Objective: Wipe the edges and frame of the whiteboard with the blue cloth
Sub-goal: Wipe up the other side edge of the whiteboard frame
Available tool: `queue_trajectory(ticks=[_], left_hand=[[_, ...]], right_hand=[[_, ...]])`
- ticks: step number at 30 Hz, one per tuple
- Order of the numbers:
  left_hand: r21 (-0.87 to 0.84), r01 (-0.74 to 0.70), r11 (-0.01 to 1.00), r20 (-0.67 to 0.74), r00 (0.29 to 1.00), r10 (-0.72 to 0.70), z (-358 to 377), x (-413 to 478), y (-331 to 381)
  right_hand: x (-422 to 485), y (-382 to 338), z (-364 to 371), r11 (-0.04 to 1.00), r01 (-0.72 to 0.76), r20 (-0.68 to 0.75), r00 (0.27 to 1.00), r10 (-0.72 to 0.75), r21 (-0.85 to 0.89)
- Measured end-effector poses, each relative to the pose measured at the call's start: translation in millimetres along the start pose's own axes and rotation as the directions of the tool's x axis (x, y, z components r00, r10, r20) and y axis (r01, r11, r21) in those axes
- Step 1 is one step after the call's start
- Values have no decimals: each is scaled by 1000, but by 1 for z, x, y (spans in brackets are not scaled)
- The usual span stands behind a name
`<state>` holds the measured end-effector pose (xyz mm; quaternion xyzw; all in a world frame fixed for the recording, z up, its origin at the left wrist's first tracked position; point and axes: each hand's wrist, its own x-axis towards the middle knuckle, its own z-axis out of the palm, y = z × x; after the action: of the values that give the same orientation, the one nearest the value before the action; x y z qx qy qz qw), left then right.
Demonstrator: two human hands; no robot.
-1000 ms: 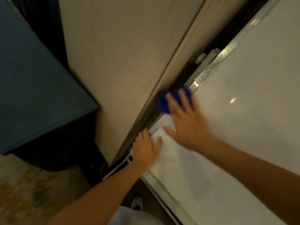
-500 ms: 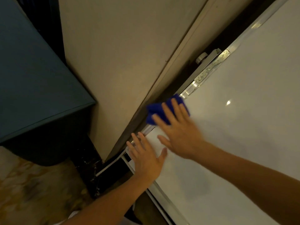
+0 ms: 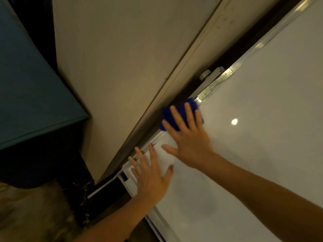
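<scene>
A large white whiteboard (image 3: 253,137) fills the right side, and its pale frame (image 3: 248,56) runs diagonally along the left edge. My right hand (image 3: 190,138) lies flat with fingers spread, pressing the blue cloth (image 3: 180,109) onto the frame edge just below a metal bracket (image 3: 212,75). My left hand (image 3: 150,175) rests flat and empty on the board's lower left corner, fingers apart, close beneath the right hand.
A beige wall (image 3: 122,67) stands right behind the board's left edge, with a dark gap between them. A teal cabinet (image 3: 31,95) sits at the left. Patterned floor (image 3: 31,215) shows at the bottom left.
The cloth under my right hand slid down the frame edge and has come back up a little. My left hand opened flat onto the board's corner.
</scene>
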<state>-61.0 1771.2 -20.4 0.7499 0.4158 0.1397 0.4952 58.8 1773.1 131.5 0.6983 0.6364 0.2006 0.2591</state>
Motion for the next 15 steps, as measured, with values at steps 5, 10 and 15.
queue_trajectory(ticks=[5, 10, 15], left_hand=[[59, -49, 997, 10, 999, 48, -2, 12, 15], [116, -119, 986, 17, 993, 118, -4, 30, 57], [208, -156, 966, 58, 987, 147, -8, 41, 107]], right_hand=[[-3, -5, 11, 998, 56, 54, 997, -56, -6], [-15, 70, -12, 969, -248, -50, 967, 248, 22], [-15, 77, -20, 938, -337, -88, 935, 343, 77]])
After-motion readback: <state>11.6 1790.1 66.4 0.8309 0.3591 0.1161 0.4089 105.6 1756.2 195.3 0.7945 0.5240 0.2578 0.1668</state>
